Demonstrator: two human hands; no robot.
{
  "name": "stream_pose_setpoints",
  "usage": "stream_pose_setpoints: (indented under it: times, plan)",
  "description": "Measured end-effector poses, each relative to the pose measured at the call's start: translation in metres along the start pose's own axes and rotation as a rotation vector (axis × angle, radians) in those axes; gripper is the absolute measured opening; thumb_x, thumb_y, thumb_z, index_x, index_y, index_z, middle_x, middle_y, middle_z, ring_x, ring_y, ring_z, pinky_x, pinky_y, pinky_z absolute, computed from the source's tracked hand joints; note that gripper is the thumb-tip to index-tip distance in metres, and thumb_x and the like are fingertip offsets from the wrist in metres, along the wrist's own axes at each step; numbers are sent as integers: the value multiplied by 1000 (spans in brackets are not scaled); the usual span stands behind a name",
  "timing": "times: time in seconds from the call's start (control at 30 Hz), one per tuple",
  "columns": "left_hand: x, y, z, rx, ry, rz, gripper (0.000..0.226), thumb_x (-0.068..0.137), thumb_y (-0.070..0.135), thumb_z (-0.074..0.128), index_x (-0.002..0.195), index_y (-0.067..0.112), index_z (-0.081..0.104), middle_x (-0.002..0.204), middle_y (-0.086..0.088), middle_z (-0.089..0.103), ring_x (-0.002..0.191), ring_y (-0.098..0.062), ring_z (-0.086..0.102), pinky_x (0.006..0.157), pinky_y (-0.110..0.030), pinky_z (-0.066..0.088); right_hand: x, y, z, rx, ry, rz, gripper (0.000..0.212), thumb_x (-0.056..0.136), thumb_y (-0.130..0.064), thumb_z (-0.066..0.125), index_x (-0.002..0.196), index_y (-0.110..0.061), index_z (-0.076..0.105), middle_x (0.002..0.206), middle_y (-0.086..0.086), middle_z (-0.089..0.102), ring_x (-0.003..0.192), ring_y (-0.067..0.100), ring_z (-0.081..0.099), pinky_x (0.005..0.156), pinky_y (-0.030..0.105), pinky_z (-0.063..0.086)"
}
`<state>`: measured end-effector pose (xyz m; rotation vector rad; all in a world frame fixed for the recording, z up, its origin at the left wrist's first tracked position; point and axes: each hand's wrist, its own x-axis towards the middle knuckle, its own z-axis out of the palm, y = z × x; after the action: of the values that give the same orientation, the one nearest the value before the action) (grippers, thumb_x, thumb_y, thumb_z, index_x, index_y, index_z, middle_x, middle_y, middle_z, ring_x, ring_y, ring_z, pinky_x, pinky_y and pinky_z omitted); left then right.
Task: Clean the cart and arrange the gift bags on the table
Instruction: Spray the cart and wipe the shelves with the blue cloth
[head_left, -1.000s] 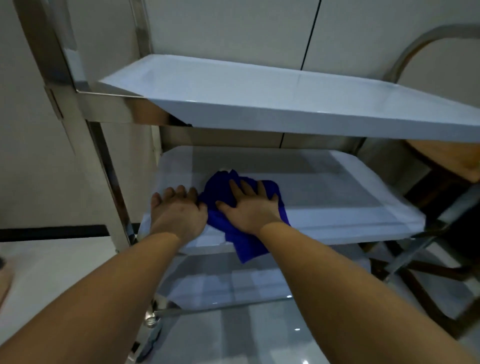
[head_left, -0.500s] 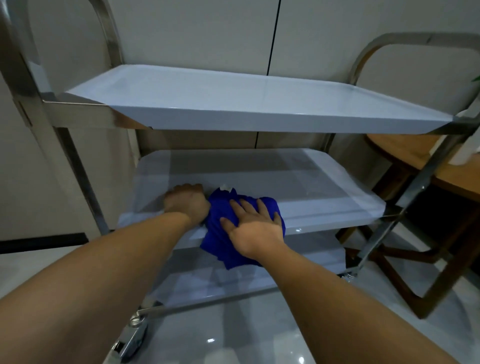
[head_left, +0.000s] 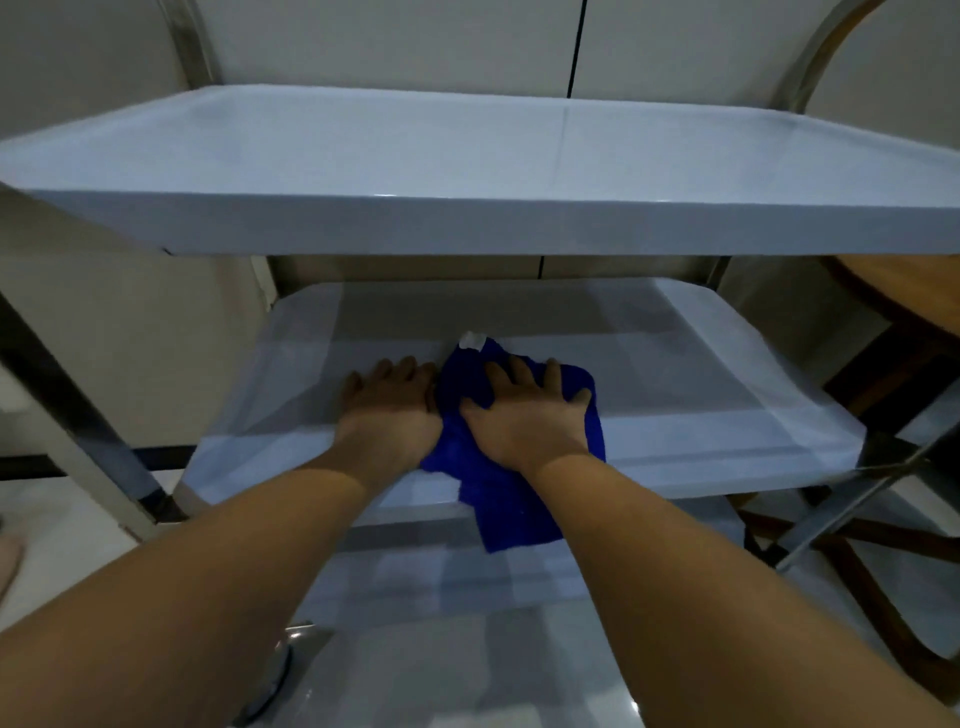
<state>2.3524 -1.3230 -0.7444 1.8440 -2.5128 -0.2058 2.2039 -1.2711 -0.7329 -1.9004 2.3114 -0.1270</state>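
A steel cart with white-covered shelves fills the view; its top shelf (head_left: 467, 156) is bare. On the middle shelf (head_left: 701, 374) lies a crumpled blue cloth (head_left: 498, 499), one end hanging over the shelf's front edge. My right hand (head_left: 524, 415) lies flat on the cloth with fingers spread, pressing it down. My left hand (head_left: 389, 410) rests palm-down on the shelf right beside the cloth, touching its left edge. A small white tag (head_left: 471, 340) shows at the cloth's far end. No gift bags are in view.
The bottom shelf (head_left: 415, 587) shows beneath my forearms. Steel uprights (head_left: 72, 415) stand at the left, and a caster (head_left: 275, 675) sits low at the front left. A round wooden table (head_left: 909, 296) with crossed legs stands close on the right. A wall is behind the cart.
Both hands and the cloth have shifted right and farther onto the middle shelf. My left hand has gone from curled at the cloth's edge to flat. The camera has moved closer.
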Motion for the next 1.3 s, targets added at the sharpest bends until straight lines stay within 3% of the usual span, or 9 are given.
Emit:
stream_pose_setpoints:
  times: [0.13,0.27,0.43,0.6,0.73,0.83,0.9,1.0,1.3]
  plan:
    - [0,-2,4,57,114,9,60,99,37,17,155,21,33,161,-3,34,146,-27,32,117,-46,25,49,4,1,-9,-15,-51,74,97,-70,22,160,-36,5,169,-4,4,154,38,-5,115,71,8]
    - [1,-1,8,65,102,-25,67,98,50,15,155,22,35,164,0,31,147,-25,30,120,-46,22,96,7,-1,4,-2,-102,74,97,-71,23,160,-34,11,168,-3,11,153,38,5,114,70,11]
    - [0,-1,9,-37,139,-43,53,104,41,26,156,28,33,164,3,29,151,-23,23,123,-47,14,124,-4,-20,92,-35,-106,66,103,-60,34,159,-28,20,165,1,21,150,28,18,119,53,12]
    - [-2,0,7,-119,144,-67,57,102,45,22,157,31,31,165,5,27,154,-22,18,125,-48,7,157,-8,-27,174,-73,-154,83,88,-69,30,150,-16,44,149,16,49,134,38,45,113,51,33]
    - [0,-1,5,-101,139,-58,55,105,43,27,158,30,28,167,4,22,154,-22,15,125,-48,6,189,-8,-25,159,36,-178,70,101,-59,37,158,-19,27,162,9,27,147,32,27,119,47,18]
    - [2,-1,5,-78,136,-59,53,106,42,26,157,32,28,167,6,22,153,-20,16,124,-46,7,222,-2,-11,105,35,-159,87,83,-81,18,156,-34,26,158,7,35,138,39,37,115,61,27]
    - [2,-1,5,-75,132,-61,52,107,42,26,157,33,28,167,6,21,153,-19,17,125,-44,8,228,5,-2,85,35,-157,94,77,-87,10,158,-39,16,164,4,26,144,39,30,116,64,22]
    - [4,-1,7,-55,138,-66,51,107,41,27,157,33,29,167,6,22,153,-19,20,124,-43,10,183,3,-8,60,51,-154,92,87,-85,18,161,-34,-3,169,1,6,152,37,9,120,63,10]
    - [2,0,4,-51,103,-69,48,105,39,25,151,32,39,159,4,37,146,-27,31,119,-47,23,55,21,-6,-65,-51,-123,82,91,-81,18,159,-39,2,169,-5,1,153,37,-5,117,67,11]
